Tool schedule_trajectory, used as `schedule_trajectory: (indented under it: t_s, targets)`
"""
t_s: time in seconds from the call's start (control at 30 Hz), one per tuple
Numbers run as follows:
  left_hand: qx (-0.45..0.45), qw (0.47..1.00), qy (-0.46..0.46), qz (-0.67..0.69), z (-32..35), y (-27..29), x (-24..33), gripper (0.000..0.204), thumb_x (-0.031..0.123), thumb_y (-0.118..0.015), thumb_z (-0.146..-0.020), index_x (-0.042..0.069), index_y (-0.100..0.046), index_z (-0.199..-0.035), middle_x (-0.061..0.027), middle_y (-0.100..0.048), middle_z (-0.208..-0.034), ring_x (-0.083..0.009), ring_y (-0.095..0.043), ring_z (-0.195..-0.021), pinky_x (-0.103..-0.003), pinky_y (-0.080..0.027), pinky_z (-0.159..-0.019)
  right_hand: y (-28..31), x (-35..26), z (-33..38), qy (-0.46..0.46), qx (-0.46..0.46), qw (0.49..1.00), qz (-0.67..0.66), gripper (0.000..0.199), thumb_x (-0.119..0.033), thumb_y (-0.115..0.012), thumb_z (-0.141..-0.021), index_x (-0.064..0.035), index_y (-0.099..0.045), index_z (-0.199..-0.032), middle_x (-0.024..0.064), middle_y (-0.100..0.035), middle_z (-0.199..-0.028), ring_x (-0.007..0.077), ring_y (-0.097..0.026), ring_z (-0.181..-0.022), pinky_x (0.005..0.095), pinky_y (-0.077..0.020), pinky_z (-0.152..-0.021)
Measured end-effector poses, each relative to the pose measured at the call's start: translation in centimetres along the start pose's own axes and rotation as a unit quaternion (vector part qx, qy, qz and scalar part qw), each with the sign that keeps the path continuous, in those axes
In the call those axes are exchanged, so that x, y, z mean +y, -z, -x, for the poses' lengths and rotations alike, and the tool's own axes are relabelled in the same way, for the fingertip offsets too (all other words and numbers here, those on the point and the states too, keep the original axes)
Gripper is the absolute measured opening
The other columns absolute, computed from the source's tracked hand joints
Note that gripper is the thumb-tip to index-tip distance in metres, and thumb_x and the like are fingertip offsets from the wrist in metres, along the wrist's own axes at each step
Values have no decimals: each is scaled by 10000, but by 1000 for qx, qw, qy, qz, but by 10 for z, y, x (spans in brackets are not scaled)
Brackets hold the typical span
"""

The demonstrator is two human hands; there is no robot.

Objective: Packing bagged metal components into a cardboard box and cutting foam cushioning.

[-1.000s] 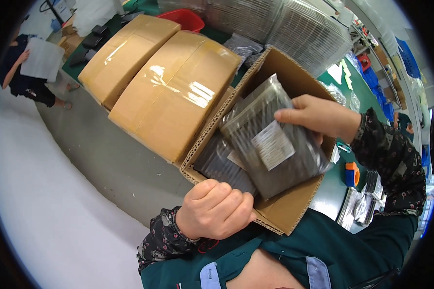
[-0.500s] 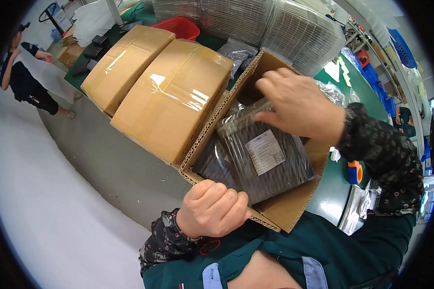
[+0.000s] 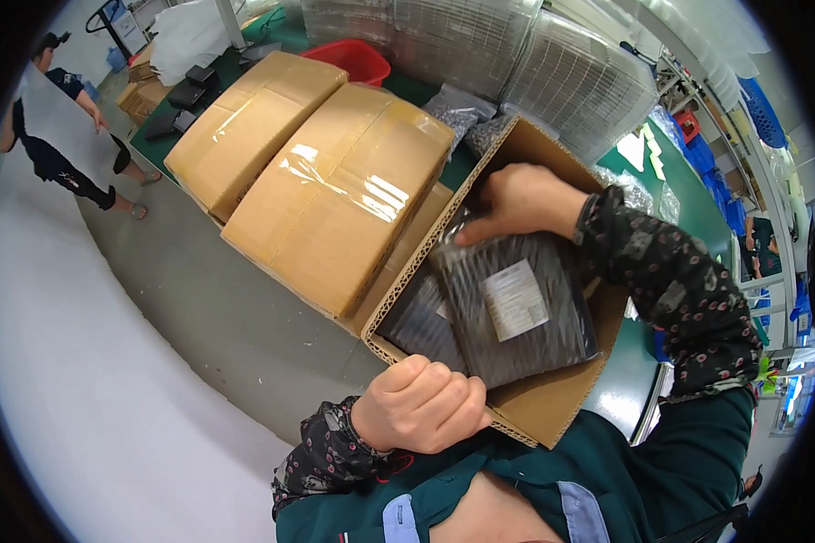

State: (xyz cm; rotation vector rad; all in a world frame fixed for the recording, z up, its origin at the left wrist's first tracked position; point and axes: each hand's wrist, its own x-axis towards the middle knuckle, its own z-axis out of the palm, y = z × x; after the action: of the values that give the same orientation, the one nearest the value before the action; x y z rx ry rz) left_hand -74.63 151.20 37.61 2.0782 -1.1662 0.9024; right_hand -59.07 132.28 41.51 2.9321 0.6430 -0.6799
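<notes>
Along the bottom, a green shirt (image 3: 643, 466) with 2 pale blue tabs is nearest, and dark floral sleeves (image 3: 684, 290) cover both forearms. Just past it, the left hand (image 3: 423, 403) is closed into a fist on the near edge of an open box (image 3: 545, 407), fingers curled over the cardboard. Inside the box lies a labelled bag (image 3: 563, 312) of dark, ribbed pieces, tilted across the middle, with 1 white label (image 3: 516, 300) facing up. A second bag (image 3: 424, 324), partly covered by it, lies against the box's left wall. At the far end of the labelled bag, the right hand (image 3: 527, 201) reaches into the box, half open, its thumb apart from the bent fingers and at the clear wrapping; the fingertips are hidden, so I cannot tell whether it grips.

Right of the box, a green tabletop (image 3: 620, 385) shows. To the left, 2 taped boxes (image 3: 335, 195) stand side by side, above a grey floor (image 3: 213, 281). Beyond them are a red bin (image 3: 355, 61), grey bags (image 3: 460, 109) and tall stacks of clear trays (image 3: 589, 77). Farther right are blue bins (image 3: 711, 181). At far left, a person (image 3: 50, 163) in dark clothes stands beside a pale sheet.
</notes>
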Motion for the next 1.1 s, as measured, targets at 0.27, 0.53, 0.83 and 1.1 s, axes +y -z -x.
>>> schedule_trajectory:
  t_s: [0.27,0.53,0.83,1.1]
  targets:
    - [21,999,9,25,-2,-3,-2,154,198,-535,-777,58,-555,-716,10,-463,-603,-117,-453,-546,-242,-351,-555,6,27,1,-137,-17,988,-73,758,-692,-542,-656,52,-642,-761,195,-607,-736,287,-601,-715,354,-464,-676]
    - [47,998,22,32,7,-3,-9,164,223,-550,-750,61,-570,-732,9,-467,-613,-131,-455,-542,-260,-360,-569,10,-5,14,-212,-165,955,-125,766,-619,-305,-841,86,-598,-902,237,-602,-863,344,-585,-809,363,-447,-740]
    - [25,999,8,37,3,-2,-6,172,219,-515,-822,80,-515,-721,14,-439,-617,-115,-463,-576,-239,-361,-585,-30,6,40,-58,6,998,-4,638,-551,-381,-846,18,-590,-647,174,-576,-593,340,-568,-568,394,-460,-562]
    - [12,1000,-9,1,16,-2,-3,306,296,-388,-892,82,-591,-810,-3,-531,-672,-142,-502,-636,-330,-423,-662,22,-16,80,138,360,923,-9,217,-194,-617,-746,-38,-578,-892,96,-607,-855,281,-579,-773,348,-474,-660]
